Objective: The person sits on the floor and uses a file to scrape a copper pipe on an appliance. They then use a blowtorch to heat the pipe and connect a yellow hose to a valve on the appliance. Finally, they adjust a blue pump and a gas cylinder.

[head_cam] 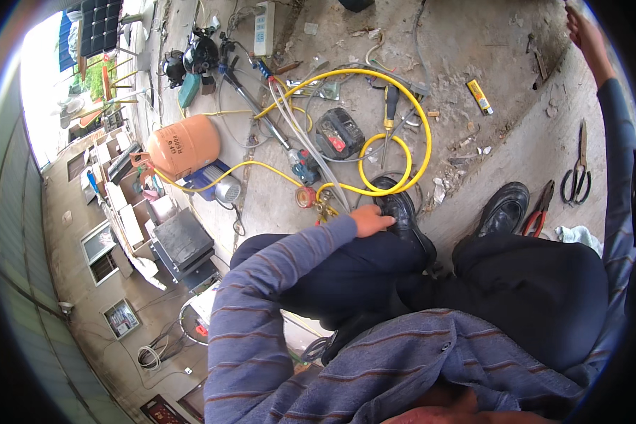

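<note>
My left hand [372, 220] is over my left knee near the black shoe [400, 214], thumb out. Its fingers are partly hidden, and I see nothing held in it. Just left of it lies a manifold gauge with a red rim [305, 196], joined to a looped yellow hose [426, 127] and clear tubes [318, 153]. At the upper right rim my right hand [583, 34] reaches away from my body. Its fingertips meet the picture's edge, so a grip cannot be made out. Below that arm lie black-handled scissors [577, 180] and red-handled pliers [538, 212].
An orange refrigerant cylinder [185, 146] and a blue motor pump [212, 180] stand left. On the floor are a black battery pack [340, 133], a screwdriver [389, 108], a yellow box [479, 97], a power strip [264, 29] and black compressors [200, 54]. A step edge [487, 169] runs diagonally.
</note>
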The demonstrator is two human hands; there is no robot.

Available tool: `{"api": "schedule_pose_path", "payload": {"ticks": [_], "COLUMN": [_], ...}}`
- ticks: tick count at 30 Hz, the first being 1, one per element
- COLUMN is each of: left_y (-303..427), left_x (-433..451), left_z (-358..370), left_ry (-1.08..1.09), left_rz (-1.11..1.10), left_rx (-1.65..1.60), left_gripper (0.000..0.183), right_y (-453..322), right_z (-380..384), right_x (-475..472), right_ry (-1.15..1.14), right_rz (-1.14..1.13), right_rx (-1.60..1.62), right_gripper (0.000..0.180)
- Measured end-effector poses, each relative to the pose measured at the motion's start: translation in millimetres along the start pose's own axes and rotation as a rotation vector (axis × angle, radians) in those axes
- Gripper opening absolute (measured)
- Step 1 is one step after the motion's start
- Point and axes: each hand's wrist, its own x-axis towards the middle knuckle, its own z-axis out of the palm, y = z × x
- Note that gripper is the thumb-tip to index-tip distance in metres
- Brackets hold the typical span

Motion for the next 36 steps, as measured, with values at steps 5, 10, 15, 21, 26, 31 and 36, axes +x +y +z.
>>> {"api": "schedule_pose_path", "payload": {"ticks": [5,10,15,21,26,31,36], "left_y": [-71,-102,-200,-256,-255,-103,85], "left_x": [-14,-14,18,81,58,-34,-93], "left_z": [-65,-187,-291,-320,-338,-320,-252], "left_ry": [0.153,1.112,0.981,0.81,1.285,1.588,1.608], "left_rz": [0.187,-0.37,-0.071,0.115,-0.09,0.529,0.698], "left_rx": [0.936,-0.003,-1.145,-1.547,-1.921,-1.75,-0.864], "left_gripper": [0.041,0.04,0.042,0.018,0.011,0.023,0.03], "right_y": [37,54,54,53,29,13,-31], "right_z": [62,74,83,88,102,133,182], "right_x": [-159,-331,-407,-422,-408,-367,-334], "right_ry": [-0.225,-0.44,-0.421,-0.3,-0.309,-0.297,-0.402], "right_rz": [-0.072,-0.371,-0.455,-0.369,-0.234,-0.328,-0.588], "right_rx": [-0.629,-0.812,-0.876,-0.926,-0.969,-0.781,-0.542], "right_gripper": [0.037,0.022,0.014,0.014,0.051,0.04,0.03]}}
